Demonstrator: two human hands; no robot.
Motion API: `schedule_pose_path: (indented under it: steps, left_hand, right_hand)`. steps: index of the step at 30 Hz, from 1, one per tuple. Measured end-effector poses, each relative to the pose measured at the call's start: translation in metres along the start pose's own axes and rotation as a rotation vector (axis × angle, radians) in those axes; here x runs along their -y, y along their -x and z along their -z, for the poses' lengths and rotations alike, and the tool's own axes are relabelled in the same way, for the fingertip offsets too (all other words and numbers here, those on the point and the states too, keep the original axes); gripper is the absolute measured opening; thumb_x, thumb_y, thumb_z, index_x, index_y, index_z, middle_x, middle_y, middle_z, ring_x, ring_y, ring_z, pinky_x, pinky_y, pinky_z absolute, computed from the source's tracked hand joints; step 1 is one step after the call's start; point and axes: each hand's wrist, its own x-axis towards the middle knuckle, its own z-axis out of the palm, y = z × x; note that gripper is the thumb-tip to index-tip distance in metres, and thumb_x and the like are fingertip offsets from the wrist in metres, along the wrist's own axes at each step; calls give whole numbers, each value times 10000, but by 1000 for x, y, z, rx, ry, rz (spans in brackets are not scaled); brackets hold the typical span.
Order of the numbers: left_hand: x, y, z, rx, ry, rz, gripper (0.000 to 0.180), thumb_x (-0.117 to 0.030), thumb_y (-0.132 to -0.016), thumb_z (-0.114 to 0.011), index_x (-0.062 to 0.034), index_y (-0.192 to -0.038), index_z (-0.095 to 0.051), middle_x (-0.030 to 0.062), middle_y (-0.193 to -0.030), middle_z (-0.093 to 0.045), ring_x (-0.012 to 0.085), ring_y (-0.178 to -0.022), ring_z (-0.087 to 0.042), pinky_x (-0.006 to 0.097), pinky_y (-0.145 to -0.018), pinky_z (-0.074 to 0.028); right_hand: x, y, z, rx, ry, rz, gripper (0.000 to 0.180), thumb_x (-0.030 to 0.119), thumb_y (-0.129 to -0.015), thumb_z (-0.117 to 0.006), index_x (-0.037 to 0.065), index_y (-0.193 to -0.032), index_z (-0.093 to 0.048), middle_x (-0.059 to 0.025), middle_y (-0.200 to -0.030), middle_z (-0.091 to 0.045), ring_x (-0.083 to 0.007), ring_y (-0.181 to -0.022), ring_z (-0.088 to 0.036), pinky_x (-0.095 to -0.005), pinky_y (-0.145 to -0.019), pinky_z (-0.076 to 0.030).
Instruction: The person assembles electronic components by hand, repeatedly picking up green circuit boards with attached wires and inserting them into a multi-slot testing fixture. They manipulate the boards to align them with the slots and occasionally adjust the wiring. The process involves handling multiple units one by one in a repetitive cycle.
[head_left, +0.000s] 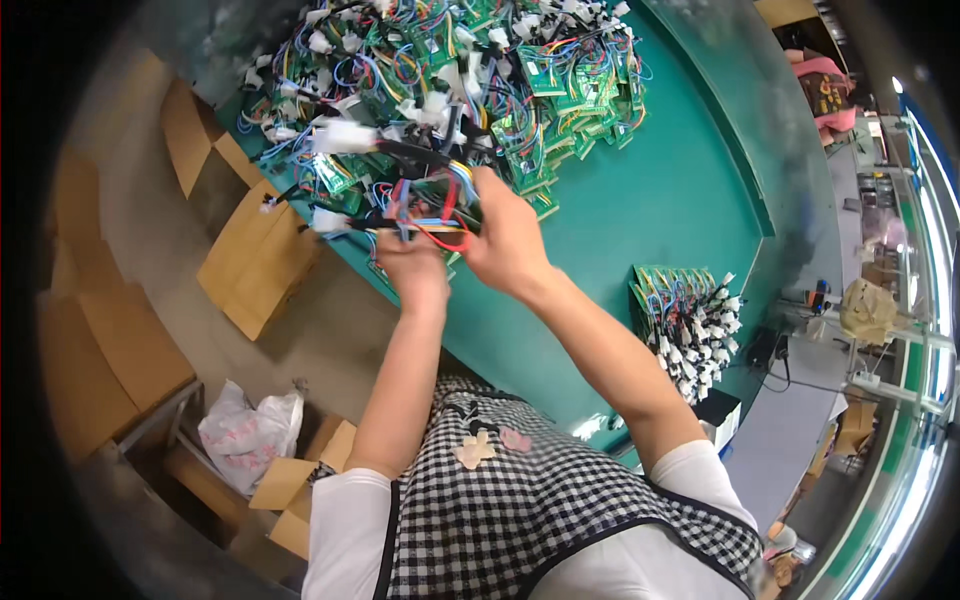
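Note:
Both of my hands are over the near left side of the green table, in front of a large heap of circuit boards (560,85) with wires. My right hand (507,232) is closed round a wire harness (452,212) of red, blue, yellow and black wires. Lower and to the left, my left hand (412,262) pinches the same harness near its blue and red wires. Two black-sleeved ends reach leftward from it to white connectors (345,137), blurred by motion. Whether a board hangs on the harness is hidden by the fingers and wires.
On the green table (650,190), a row of boards with white plugs (690,330) lies at the right. Cardboard boxes (255,260) and a white plastic bag (250,435) are at the left. A grey bench (765,430) stands at the right.

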Motion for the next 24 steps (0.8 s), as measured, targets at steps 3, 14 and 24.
schedule_pose_path:
  steps: [3, 14, 24]
  left_hand:
    - [14, -34, 22, 12, 10, 165, 328, -8, -776, -532, 28, -1096, -464, 108, -1003, -541, 173, -870, -525, 294, -784, -411]
    - [35, 2, 23, 142, -989, -787, 558, -308, -874, -459, -42, -1331, -279, 253, -1363, -172, 376, -1248, -224, 473, -1006, -182]
    - [73, -57, 24, 10, -1365, -901, 549, -406, -901, -352, -139, -1367, -241, 117, -1405, -244, 315, -1290, -224, 648, -944, -98]
  right_hand:
    - [-22, -28, -12, 158, -134, -126, 651, 195, -588, -751, 31, -1115, -405, -206, -893, -589, -367, -823, -574, -385, -730, -444]
    - [-59, -2, -61, -235, -23, 26, 564, 122, -581, -693, 14, -1100, -501, -180, -1090, -478, -344, -999, -467, -388, -837, -416]
    - [-112, 122, 29, -336, -45, -231, 380, 118, -680, -665, 66, -1035, -541, -140, -1082, -486, -306, -970, -496, -387, -798, -435]
